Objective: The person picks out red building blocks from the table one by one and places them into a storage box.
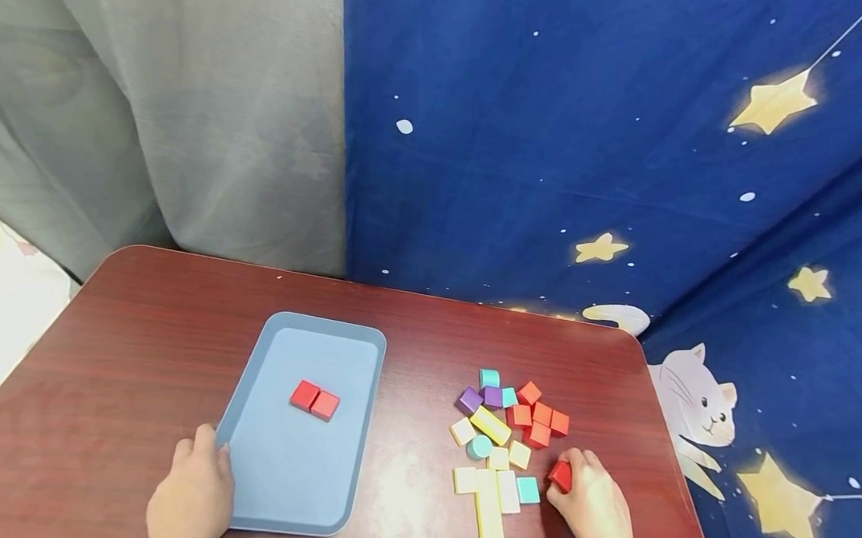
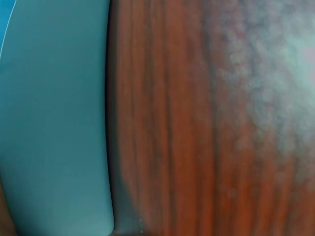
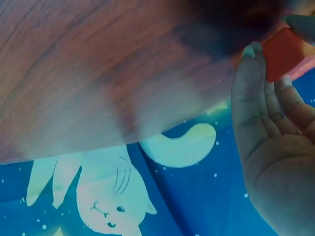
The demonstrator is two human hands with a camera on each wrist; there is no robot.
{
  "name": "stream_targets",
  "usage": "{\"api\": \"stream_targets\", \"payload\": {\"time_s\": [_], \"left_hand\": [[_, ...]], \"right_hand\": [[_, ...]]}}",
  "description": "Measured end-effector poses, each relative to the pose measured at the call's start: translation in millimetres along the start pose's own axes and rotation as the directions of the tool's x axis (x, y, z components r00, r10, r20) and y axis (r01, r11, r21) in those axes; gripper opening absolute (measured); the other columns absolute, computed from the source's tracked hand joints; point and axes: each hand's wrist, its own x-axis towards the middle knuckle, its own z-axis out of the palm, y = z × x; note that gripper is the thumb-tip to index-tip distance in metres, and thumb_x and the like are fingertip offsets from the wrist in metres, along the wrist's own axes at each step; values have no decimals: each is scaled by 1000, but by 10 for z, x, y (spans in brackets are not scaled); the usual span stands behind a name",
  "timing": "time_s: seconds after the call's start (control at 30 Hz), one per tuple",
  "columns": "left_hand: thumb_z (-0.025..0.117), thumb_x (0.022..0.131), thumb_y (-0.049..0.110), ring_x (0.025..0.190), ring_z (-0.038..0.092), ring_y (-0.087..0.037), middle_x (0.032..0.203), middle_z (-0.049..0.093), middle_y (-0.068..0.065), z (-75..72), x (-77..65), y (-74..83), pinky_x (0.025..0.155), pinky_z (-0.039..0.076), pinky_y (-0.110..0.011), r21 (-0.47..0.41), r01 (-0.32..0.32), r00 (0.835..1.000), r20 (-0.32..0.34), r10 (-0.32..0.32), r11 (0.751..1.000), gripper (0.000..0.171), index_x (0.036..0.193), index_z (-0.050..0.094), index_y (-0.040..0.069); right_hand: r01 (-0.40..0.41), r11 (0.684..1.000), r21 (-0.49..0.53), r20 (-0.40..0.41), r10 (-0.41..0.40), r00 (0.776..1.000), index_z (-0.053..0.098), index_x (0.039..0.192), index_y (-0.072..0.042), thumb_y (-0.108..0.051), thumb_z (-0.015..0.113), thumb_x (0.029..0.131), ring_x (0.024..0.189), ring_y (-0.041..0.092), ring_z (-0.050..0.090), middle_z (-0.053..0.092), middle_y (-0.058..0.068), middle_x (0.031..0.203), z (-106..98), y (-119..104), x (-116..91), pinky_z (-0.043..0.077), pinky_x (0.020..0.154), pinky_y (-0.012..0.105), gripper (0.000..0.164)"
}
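Note:
My right hand [image 1: 594, 501] pinches a red cube block [image 1: 560, 476] between thumb and fingers, at the right of the block group. In the right wrist view the same red block [image 3: 284, 54] sits at the fingertips. My left hand [image 1: 193, 491] grips the left rim of a blue-grey tray [image 1: 299, 488], near its front corner. Two red blocks [image 1: 305, 395] lie side by side in the tray. The left wrist view has the tray's wall [image 2: 56, 118] close up, with only a sliver of the hand at the lower left.
Several red blocks [image 1: 537, 434] cluster beyond my right hand. Left of them lie purple blocks [image 1: 468, 401], teal pieces [image 1: 479, 447], and yellow and cream blocks [image 1: 490, 512]. The dark red wooden table [image 1: 413, 340] ends at grey and blue curtains [image 1: 478, 183].

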Motion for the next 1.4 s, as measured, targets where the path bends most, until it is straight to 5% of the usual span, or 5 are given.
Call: {"api": "stream_targets", "payload": {"time_s": [0.17, 0.43, 0.7, 1.07, 1.4], "left_hand": [[44, 97, 18, 55, 53, -38, 98, 47, -23, 6, -3, 7, 48, 37, -47, 4, -6, 1000, 6, 6, 1000, 31, 121, 38, -1], [43, 97, 18, 56, 53, -38, 99, 47, -24, 13, 6, -4, 49, 38, -48, 14, -2, 1000, 18, 2, 1000, 32, 123, 38, -1], [43, 97, 18, 58, 54, -40, 100, 47, -24, 0, -2, 10, 49, 38, -49, 7, -1, 1000, 23, 1, 1000, 32, 123, 38, -1], [43, 97, 18, 58, 54, -39, 102, 47, -25, 14, 2, 10, 49, 39, -49, 10, 4, 1000, 25, -5, 1000, 33, 124, 38, -1], [44, 97, 18, 57, 53, -40, 100, 47, -24, 9, 2, -3, 49, 38, -50, 4, -10, 1000, 13, 10, 1000, 33, 123, 38, 0]], "right_hand": [[31, 999, 9, -96, -30, 995, 61, 88, -11, -9, 77, 60, 61, 12, 46, 50, -1, 75, -75, -38, -39, 38, 55, 31, 33], [79, 996, 38, -125, -73, 989, 65, 92, -14, -13, 81, 61, 65, 9, 48, 51, -4, 80, -264, -347, -25, 41, 57, 32, 35], [208, 978, 33, -226, -196, 954, 67, 92, -14, -15, 87, 59, 58, -2, 37, 52, -7, 83, -349, -630, 3, 37, 53, 23, 39], [256, 965, 63, -191, -240, 952, 65, 92, -16, -18, 85, 64, 66, 5, 49, 54, -8, 88, -272, -902, 39, 43, 58, 23, 35], [342, 935, 93, -194, -320, 927, 65, 94, -19, -18, 83, 65, 71, 5, 52, 56, -9, 93, -170, -1099, 46, 45, 60, 22, 34]]}}
